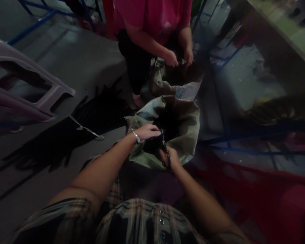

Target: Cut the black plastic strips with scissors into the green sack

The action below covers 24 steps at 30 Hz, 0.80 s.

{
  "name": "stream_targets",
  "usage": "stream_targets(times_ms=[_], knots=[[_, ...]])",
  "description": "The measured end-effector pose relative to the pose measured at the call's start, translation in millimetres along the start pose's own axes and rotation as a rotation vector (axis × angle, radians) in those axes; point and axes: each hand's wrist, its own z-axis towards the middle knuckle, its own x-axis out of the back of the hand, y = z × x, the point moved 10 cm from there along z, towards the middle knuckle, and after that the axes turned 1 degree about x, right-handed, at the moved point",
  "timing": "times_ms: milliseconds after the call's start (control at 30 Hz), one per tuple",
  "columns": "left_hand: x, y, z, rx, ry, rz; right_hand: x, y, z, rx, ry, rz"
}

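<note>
Floor [66, 57]: grey concrete, black strips [48, 149] left.
L hand [146, 132]: open, flat on sack [186, 135] rim, just beside scissors.
R hand [170, 158]: gripping scissors [163, 142], long axis fwd, over sack mouth.

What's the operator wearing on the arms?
A short-sleeved beige-and-black plaid shirt with round metal-looking buttons. The left arm and right arm are bare below the sleeves, with no gloves. A silver metal bracelet sits on the left wrist; nothing shows on the right wrist.
</note>
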Motion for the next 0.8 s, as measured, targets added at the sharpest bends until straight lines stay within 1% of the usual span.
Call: stream_targets(times_ms=[300,400,500,633,800], knots=[[3.2,-3,2,0.004,0.021,0.028,-1,11,3,0.02,0.032,-0.013],[6.2,-2,2,-0.003,0.046,0.029,0,9,3,-0.002,0.028,-0.011],[9.8,-1,2,0.002,0.083,0.018,2,1,2,-0.025,-0.02,-0.033],[14.5,-3,1,0.034,0.142,0.016,4,-14,2,0.018,-0.082,-0.169],[13.5,-2,-1,0.043,0.161,0.039,1,-13,5,0.132,-0.101,-0.303]])
